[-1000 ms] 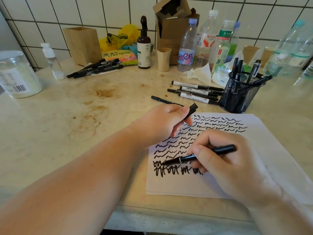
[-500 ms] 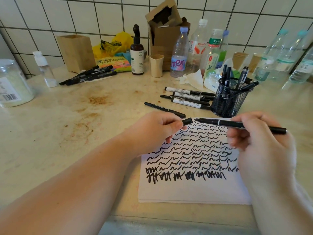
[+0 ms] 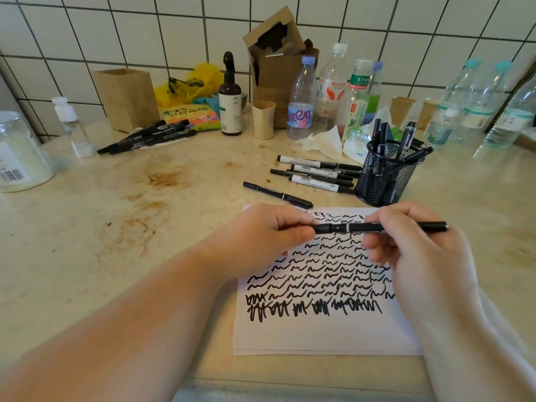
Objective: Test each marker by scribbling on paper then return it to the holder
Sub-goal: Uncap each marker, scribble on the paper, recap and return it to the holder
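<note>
A thin black marker (image 3: 359, 227) is held level above the white paper (image 3: 319, 335), which is covered with black scribbles. My right hand (image 3: 412, 250) grips the marker's barrel. My left hand (image 3: 261, 242) pinches the cap on the marker's left end, and the cap sits on the marker. The black mesh holder (image 3: 383, 178) stands just beyond the paper at the right with several markers upright in it. Several more markers (image 3: 316, 175) lie on the counter left of the holder, and one lone marker (image 3: 275, 194) lies nearer the paper.
Another bunch of black markers (image 3: 148, 136) lies at the back left by a wooden box (image 3: 127, 97). Plastic bottles (image 3: 301, 100), a brown pump bottle (image 3: 230, 97), paper cups and a cardboard box line the tiled wall. A glass jar (image 3: 20, 152) stands far left.
My right hand lifted the marker off the paper and turned it level. My left hand brought the cap to its tip, and the cap now sits on the marker.
</note>
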